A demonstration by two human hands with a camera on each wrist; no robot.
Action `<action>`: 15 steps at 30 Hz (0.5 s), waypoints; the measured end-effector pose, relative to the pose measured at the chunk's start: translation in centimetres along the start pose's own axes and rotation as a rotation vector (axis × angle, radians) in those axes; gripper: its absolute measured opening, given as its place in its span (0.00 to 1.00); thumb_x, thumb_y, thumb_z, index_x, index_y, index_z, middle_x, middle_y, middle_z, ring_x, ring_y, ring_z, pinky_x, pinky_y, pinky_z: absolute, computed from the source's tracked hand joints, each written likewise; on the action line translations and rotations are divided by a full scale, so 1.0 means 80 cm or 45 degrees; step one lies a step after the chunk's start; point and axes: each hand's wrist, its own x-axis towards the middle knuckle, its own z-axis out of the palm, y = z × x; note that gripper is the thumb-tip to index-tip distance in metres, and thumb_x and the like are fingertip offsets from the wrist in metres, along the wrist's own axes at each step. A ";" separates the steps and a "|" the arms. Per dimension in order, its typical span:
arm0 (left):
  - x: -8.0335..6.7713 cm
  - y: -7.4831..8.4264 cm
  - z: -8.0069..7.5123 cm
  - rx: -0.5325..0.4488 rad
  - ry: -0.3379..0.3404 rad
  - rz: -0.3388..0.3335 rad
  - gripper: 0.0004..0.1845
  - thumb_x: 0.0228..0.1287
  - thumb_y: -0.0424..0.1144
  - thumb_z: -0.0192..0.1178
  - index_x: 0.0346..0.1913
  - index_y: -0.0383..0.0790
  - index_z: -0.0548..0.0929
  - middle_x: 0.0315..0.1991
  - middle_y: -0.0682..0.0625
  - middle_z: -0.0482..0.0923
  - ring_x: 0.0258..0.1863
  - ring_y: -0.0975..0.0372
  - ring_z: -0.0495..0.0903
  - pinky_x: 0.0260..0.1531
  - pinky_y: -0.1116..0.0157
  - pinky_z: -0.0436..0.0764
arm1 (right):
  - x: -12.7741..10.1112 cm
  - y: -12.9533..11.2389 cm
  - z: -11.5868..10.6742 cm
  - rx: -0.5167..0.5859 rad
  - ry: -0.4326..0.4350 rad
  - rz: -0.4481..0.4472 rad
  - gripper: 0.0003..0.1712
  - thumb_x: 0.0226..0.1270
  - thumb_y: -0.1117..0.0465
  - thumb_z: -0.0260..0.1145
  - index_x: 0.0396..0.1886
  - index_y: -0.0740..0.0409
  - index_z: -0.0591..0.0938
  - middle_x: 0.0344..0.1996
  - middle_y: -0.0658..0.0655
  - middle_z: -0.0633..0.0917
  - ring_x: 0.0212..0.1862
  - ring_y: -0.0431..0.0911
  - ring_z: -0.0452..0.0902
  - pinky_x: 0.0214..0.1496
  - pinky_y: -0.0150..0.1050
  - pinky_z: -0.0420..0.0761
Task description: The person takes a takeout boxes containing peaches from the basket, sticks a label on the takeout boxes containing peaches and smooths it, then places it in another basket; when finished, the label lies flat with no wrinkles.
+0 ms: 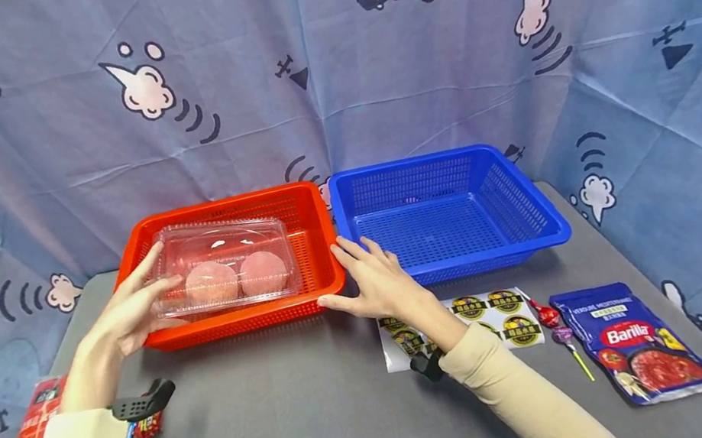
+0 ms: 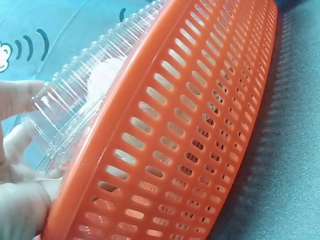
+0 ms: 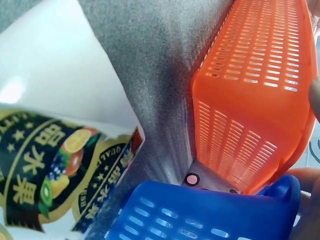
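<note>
A clear plastic clamshell box (image 1: 222,240) with two round pinkish fruits (image 1: 263,272) inside sits in the red basket (image 1: 249,317), its top above the rim. My left hand (image 1: 132,306) grips the box's left end, fingers spread over the side and thumb low near the front rim. In the left wrist view the basket wall (image 2: 165,120) hides much of the box. My right hand (image 1: 378,280) rests at the red basket's front right corner, thumb on the rim and fingers extended toward the blue basket (image 1: 470,263); its fingertips are partly hidden in the right wrist view.
A sheet of fruit stickers (image 1: 521,330) lies under my right forearm. Right of it are two lollipops (image 1: 546,316) and a blue Barilla pouch (image 1: 638,349). Beside my left forearm are a red-and-yellow package (image 1: 32,435) and a small red wrapper (image 1: 149,426). A patterned curtain (image 1: 230,76) hangs behind.
</note>
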 end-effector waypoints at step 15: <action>-0.020 0.018 -0.005 -0.389 -0.045 0.068 0.42 0.82 0.40 0.44 0.78 0.82 0.31 0.83 0.48 0.17 0.60 0.55 0.76 0.60 0.42 0.78 | -0.004 -0.004 0.004 -0.038 0.044 0.027 0.54 0.63 0.27 0.64 0.78 0.56 0.66 0.80 0.56 0.63 0.82 0.67 0.49 0.76 0.74 0.55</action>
